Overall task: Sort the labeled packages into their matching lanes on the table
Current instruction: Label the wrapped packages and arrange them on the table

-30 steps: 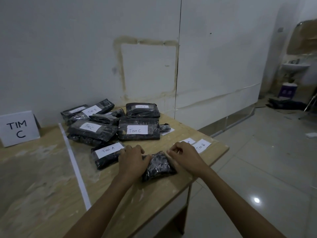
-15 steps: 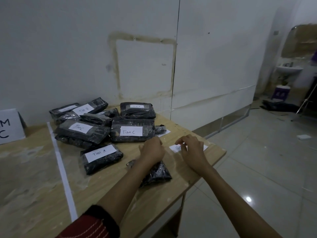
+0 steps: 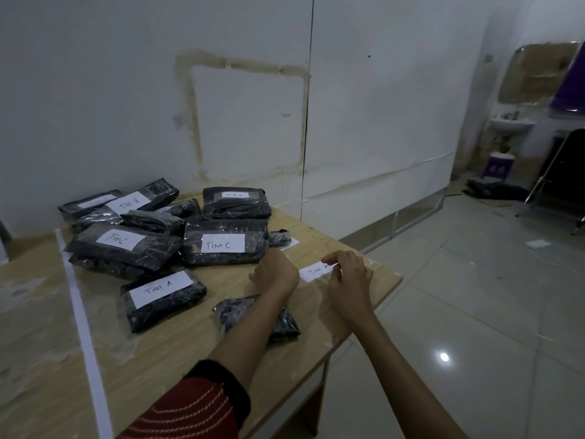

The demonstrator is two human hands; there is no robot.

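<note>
At the right edge of the table: Tim A slip is being pinched between thumb and forefinger of the right hand.
Left hand: being held curled beside the Tim C package, fingertips hidden, so grip can't be told.
Unlabeled package: being overlapped by the left forearm, near the front edge.

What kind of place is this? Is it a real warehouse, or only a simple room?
Probably a simple back room used for packing, not a real warehouse. A wooden table holds hand-labelled black packages, a white tape line marks lanes, and a washbasin is in the far corner.
</note>
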